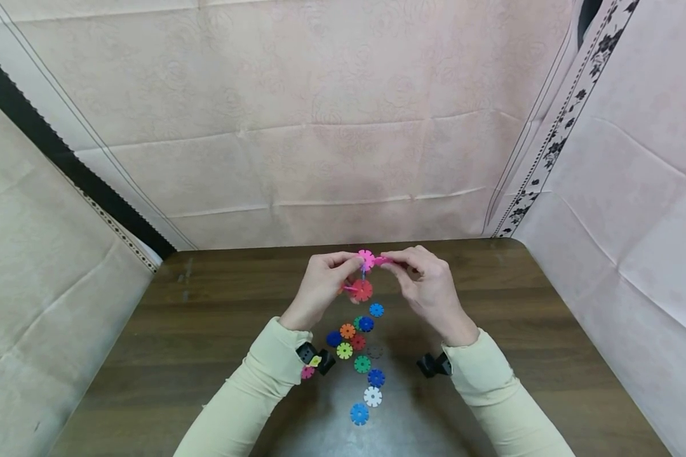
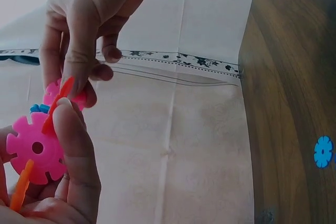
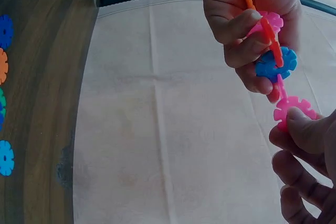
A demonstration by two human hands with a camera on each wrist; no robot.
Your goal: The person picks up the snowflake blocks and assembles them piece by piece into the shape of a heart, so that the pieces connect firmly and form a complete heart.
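My left hand [image 1: 327, 282] grips a cluster of joined, notched plastic discs above the far part of the table. A pink disc [image 2: 37, 145], an orange disc [image 2: 22, 182], a red disc [image 1: 362, 290] and a blue disc [image 3: 278, 64] are in it. Opposite, my right hand [image 1: 431, 289] pinches a notched pink disc [image 3: 295, 110] between thumb and forefinger. That disc meets a thin pink piece [image 3: 282, 86] seen edge-on beside the blue one; whether their slots are fully locked I cannot tell. Fingers hide part of the cluster.
Loose notched discs lie on the brown table [image 1: 228, 355] between the forearms, among them a light blue disc [image 1: 359, 414], a white disc [image 1: 373, 397], a green disc [image 1: 363, 364] and an orange disc [image 1: 347, 331]. A pale cloth [image 1: 343, 127] hangs behind the far edge.
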